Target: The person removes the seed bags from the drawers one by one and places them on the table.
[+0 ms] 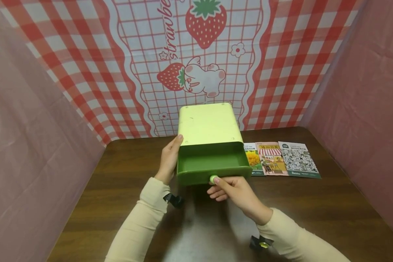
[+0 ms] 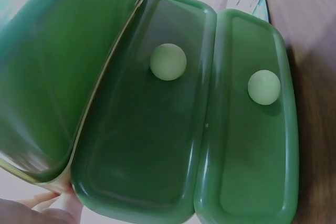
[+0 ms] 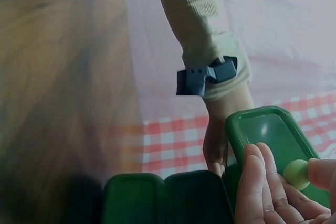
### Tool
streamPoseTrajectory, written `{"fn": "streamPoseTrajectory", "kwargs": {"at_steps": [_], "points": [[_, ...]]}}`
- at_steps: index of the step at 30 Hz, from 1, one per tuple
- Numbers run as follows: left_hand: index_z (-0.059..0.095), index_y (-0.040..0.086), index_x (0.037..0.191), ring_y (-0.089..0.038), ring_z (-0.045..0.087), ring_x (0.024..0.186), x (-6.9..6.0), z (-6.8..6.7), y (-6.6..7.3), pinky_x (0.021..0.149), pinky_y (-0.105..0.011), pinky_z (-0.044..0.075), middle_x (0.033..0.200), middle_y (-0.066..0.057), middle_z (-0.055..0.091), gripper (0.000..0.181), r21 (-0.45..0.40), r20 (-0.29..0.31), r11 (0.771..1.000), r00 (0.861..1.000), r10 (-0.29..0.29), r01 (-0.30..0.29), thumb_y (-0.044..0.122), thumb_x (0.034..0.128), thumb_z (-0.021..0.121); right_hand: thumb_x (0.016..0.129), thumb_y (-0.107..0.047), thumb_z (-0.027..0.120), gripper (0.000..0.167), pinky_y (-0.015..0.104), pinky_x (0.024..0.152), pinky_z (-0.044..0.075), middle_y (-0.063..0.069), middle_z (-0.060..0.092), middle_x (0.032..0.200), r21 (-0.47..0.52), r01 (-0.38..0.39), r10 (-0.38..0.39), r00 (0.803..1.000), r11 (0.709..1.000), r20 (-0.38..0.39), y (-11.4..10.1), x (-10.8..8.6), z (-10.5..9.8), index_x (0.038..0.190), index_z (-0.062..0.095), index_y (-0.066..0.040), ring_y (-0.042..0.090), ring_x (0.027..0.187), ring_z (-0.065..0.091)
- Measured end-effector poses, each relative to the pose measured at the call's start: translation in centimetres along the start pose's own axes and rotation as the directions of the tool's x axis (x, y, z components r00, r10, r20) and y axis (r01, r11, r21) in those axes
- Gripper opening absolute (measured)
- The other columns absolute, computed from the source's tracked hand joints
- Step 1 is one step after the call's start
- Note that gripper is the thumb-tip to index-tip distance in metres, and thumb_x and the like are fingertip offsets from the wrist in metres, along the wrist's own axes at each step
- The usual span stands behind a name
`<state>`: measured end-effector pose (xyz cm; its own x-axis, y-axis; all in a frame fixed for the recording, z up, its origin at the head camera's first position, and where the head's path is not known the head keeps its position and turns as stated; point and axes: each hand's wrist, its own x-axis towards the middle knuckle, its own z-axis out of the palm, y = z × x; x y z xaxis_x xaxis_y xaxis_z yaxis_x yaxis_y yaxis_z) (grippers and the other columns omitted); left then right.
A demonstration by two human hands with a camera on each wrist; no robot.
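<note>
A small cabinet (image 1: pixel 210 122) with a pale yellow shell stands on the table. Its green top drawer (image 1: pixel 213 176) is pulled partly out, and the inside that shows holds nothing. My right hand (image 1: pixel 238 192) pinches the drawer's round light-green knob (image 3: pixel 296 174) between thumb and fingers. Along the cabinet's left side lies my left hand (image 1: pixel 169 157), its thumb by the top edge; its other fingers are mostly hidden in the head view. Below, two more green drawers, a middle one (image 2: pixel 142 140) and a bottom one (image 2: pixel 252 156), sit closed with matching knobs.
Three printed packets, one with yellow flowers (image 1: pixel 253 158), one with a striped awning (image 1: pixel 272 160) and one with white flowers (image 1: pixel 299 159), lie right of the cabinet. Behind the wooden table (image 1: pixel 124 182) hangs a red checked strawberry cloth (image 1: pixel 82 54). Pink cloth flanks both sides.
</note>
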<state>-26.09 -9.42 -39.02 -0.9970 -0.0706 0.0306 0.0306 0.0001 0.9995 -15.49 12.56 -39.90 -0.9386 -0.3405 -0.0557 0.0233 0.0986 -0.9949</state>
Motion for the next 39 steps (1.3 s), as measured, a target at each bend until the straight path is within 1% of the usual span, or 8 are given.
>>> {"fn": "streamPoseTrajectory", "kwargs": {"at_steps": [7,12,19,21,23,28,34,39], "points": [[0.045,0.015,0.147,-0.018,0.034,0.146,-0.1,0.0,0.2,0.122,-0.037,0.026,0.154,0.001,0.043,0.066,0.017,0.014,1.0,1.0,-0.018,0.018,0.056,0.0956,0.054,0.098,-0.042,0.057,0.053,0.04,0.075,0.062,0.016,0.076,0.095,0.025,-0.013,0.013,1.0,1.0,-0.021,-0.3,1.6,-0.4,0.113,0.068,0.007,0.022,0.083,0.074],[0.046,0.012,0.147,-0.02,0.034,0.146,0.0,0.0,0.4,0.122,-0.038,0.026,0.154,-0.002,0.043,0.065,-0.012,0.01,1.0,1.0,-0.016,0.017,0.052,0.0963,0.055,0.097,-0.044,0.058,0.055,0.039,0.075,0.062,0.013,0.076,0.093,0.036,-0.009,0.011,0.999,0.999,-0.05,-0.5,2.8,-0.6,0.116,0.067,0.007,0.019,0.082,0.074],[0.044,0.01,0.147,-0.02,0.032,0.146,0.1,0.0,0.6,0.122,-0.037,0.025,0.155,-0.003,0.042,0.064,-0.062,0.018,0.997,0.999,-0.042,0.043,0.048,0.0974,0.055,0.096,-0.044,0.059,0.056,0.042,0.077,0.062,0.015,0.076,0.094,0.045,0.009,-0.005,0.996,0.999,-0.086,-0.8,4.6,-1.0,0.115,0.067,0.008,0.034,0.09,0.073],[0.044,0.009,0.147,-0.021,0.032,0.147,0.0,0.1,0.7,0.123,-0.038,0.025,0.155,-0.004,0.042,0.063,-0.069,0.02,0.996,0.999,-0.048,0.05,0.047,0.0976,0.056,0.097,-0.043,0.059,0.055,0.045,0.08,0.061,0.014,0.076,0.094,0.049,0.009,-0.005,0.995,0.999,-0.095,-0.9,5.0,-1.1,0.114,0.068,0.008,0.032,0.089,0.074],[0.044,0.008,0.147,-0.021,0.031,0.147,0.0,0.0,0.8,0.123,-0.039,0.024,0.155,-0.005,0.041,0.063,-0.076,0.024,0.995,0.998,-0.055,0.057,0.046,0.0981,0.055,0.097,-0.042,0.059,0.053,0.049,0.082,0.059,0.014,0.076,0.094,0.042,0.016,-0.012,0.995,0.999,-0.099,-0.9,5.4,-1.2,0.114,0.068,0.008,0.025,0.085,0.075],[0.045,0.006,0.147,-0.021,0.034,0.145,0.1,0.2,0.8,0.121,-0.038,0.029,0.154,-0.007,0.042,0.062,-0.13,0.021,0.989,0.997,-0.07,0.072,0.042,0.0983,0.056,0.099,-0.039,0.057,0.051,0.05,0.083,0.059,0.015,0.076,0.094,0.029,0.033,-0.029,0.994,0.999,-0.106,-1.0,6.1,-1.3,0.114,0.068,0.008,0.016,0.08,0.074],[0.046,0.002,0.144,-0.023,0.046,0.136,0.2,0.4,0.7,0.114,-0.039,0.04,0.151,-0.01,0.046,0.058,-0.226,0.024,0.971,0.997,-0.073,0.076,0.036,0.0984,0.058,0.098,-0.042,0.057,0.051,0.047,0.083,0.059,0.014,0.076,0.096,0.027,0.024,-0.02,0.992,0.999,-0.121,-1.1,6.6,-1.4,0.114,0.069,0.005,0.015,0.081,0.074],[0.045,0.003,0.146,-0.022,0.041,0.139,0.1,0.4,0.8,0.114,-0.041,0.039,0.153,-0.008,0.043,0.059,-0.224,0.04,0.971,0.996,-0.081,0.088,0.037,0.0987,0.057,0.098,-0.042,0.057,0.05,0.049,0.085,0.058,0.015,0.076,0.097,0.03,0.03,-0.026,0.992,0.999,-0.124,-1.1,6.9,-1.7,0.116,0.069,0.003,0.016,0.082,0.074]]}}
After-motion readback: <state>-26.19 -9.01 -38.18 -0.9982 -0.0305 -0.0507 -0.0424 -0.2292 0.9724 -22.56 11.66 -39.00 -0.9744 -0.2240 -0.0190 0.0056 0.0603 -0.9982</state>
